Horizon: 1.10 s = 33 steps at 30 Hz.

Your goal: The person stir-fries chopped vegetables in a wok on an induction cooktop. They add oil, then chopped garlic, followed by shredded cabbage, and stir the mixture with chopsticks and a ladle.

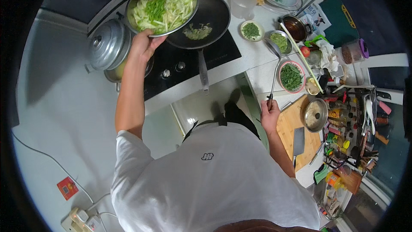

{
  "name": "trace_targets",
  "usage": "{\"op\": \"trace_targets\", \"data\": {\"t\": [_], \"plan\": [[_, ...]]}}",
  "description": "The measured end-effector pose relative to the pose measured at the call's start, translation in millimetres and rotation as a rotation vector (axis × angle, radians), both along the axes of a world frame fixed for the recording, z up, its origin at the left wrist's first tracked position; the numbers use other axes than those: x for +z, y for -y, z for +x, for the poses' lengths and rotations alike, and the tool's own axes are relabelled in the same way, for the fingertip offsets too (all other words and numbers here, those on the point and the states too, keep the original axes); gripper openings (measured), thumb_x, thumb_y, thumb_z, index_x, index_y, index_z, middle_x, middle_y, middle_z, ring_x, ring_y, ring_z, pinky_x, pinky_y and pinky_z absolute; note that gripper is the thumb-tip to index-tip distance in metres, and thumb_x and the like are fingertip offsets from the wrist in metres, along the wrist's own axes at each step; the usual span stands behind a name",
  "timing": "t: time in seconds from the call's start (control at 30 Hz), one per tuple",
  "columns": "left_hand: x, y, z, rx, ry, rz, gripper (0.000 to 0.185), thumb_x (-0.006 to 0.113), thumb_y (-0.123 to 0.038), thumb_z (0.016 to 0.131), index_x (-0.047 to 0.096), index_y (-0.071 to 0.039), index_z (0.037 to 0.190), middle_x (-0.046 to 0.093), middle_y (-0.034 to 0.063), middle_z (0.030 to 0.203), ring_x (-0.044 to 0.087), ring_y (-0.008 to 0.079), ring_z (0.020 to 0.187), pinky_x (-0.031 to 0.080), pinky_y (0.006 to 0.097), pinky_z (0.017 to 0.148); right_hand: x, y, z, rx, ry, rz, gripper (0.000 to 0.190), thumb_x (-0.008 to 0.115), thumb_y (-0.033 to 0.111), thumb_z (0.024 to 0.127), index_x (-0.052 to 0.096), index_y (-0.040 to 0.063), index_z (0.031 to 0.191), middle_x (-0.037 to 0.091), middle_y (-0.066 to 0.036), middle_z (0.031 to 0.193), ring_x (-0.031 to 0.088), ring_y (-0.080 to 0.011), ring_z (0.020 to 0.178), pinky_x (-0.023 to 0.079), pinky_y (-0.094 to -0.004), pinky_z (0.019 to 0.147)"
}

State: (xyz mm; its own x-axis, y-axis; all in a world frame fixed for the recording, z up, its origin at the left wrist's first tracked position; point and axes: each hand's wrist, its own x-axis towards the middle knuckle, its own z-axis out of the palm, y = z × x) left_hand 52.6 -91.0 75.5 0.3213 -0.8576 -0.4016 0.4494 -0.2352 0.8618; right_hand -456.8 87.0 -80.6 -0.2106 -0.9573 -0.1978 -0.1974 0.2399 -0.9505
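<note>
My left hand (147, 45) grips the near rim of a metal bowl (129, 13), raised over the left side of the stove. Pale green vegetable strips (180, 6) fill the bowl, with a heap of chopped green pieces (155, 8) on top. Partly behind the bowl, a dark frying pan (217, 16) sits on the black gas stove (222, 51), its handle towards me. A small patch of chopped, pale bits (198, 32) lies in the pan. My right hand (270, 116) holds the handle of a metal ladle (273, 50), whose head is over the counter.
A lidded metal pot (107, 43) stands left of the stove. Bowls of chopped greens (291, 77) and herbs (251, 30) occupy the right counter. Near my right arm, a cleaver (298, 141) lies on a wooden cutting board (289, 122) beside a metal bowl with pale contents (315, 116).
</note>
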Motion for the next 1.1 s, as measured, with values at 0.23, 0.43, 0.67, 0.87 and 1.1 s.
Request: {"op": "trace_targets", "data": {"t": [0.23,0.43,0.67,0.87,1.1], "plan": [[6,-3,-5,0.014,-0.044,-0.017,0.044,0.046,-0.001,0.100,0.043,0.012,0.142,0.063,0.0292,0.127,0.074,0.0380,0.099,0.070,0.0375,0.079,32,48,83,0.249,0.221,0.087,0.029,0.074,0.019,0.100,0.053,0.005,0.085,0.049,0.003,0.070,0.043,-0.0065,0.065,0.039,-0.0266,0.055],[4,-20,-26,-0.010,-0.088,0.007,0.044,0.046,0.001,0.098,0.045,0.011,0.140,0.063,0.0271,0.129,0.073,0.0361,0.108,0.068,0.0425,0.084,66,72,114,0.274,0.331,0.064,0.028,0.069,0.021,0.103,0.054,0.006,0.087,0.051,0.002,0.067,0.044,-0.0067,0.056,0.037,-0.0258,0.049],[2,-55,-83,-0.211,-0.153,0.057,0.042,0.051,-0.006,0.095,0.053,0.011,0.134,0.069,0.0253,0.120,0.075,0.0350,0.098,0.067,0.0418,0.081,117,144,120,0.245,0.244,-0.016,0.038,0.068,0.040,0.104,0.060,0.002,0.103,0.060,-0.003,0.070,0.051,-0.0097,0.045,0.039,-0.0252,0.041],[3,-65,-123,-0.378,-0.139,0.097,0.042,0.054,-0.011,0.096,0.055,0.006,0.135,0.070,0.0209,0.121,0.075,0.0330,0.098,0.066,0.0433,0.081,166,180,117,0.185,0.359,0.130,0.036,0.075,0.030,0.096,0.058,0.000,0.106,0.063,-0.006,0.078,0.056,-0.0129,0.049,0.039,-0.0266,0.040],[-18,-68,-92,-0.629,0.362,0.173,0.055,0.067,-0.047,0.100,0.060,0.004,0.120,0.073,0.0200,0.106,0.075,0.0267,0.081,0.064,0.0373,0.071,149,195,69,0.143,0.404,0.179,0.017,0.064,0.008,0.089,0.062,-0.001,0.104,0.064,-0.007,0.076,0.052,-0.0139,0.049,0.038,-0.0283,0.041]]}}
